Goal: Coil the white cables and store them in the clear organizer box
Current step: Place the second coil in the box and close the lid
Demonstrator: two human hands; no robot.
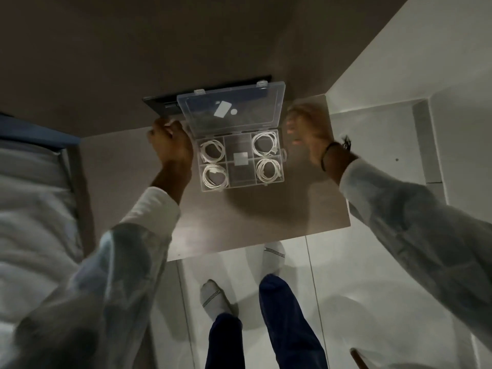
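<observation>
Organizer box sits on small table, between both hands, lid swung up and leaning back toward wall. Four coiled white cables already in corner compartments; small white adapter in middle column. Judgement: coiling done, lid closing likely next.

L hand just beside box's near-left edge, fingers curled in, at lid's lower corner; prob. steadying lid/hinge, but can't tell if actually pinching plastic. R hand off to other side of box, apart from it, motion-blurred; fingers look loosely spread, holding nothing visible. Dark band on R wrist.

Dark flat slab lies beyond L hand, partly under lid. Table pale, matte, wedged into room corner; white tiled floor below, bedding w/ blue edge beside L arm. Lighting dim.
</observation>
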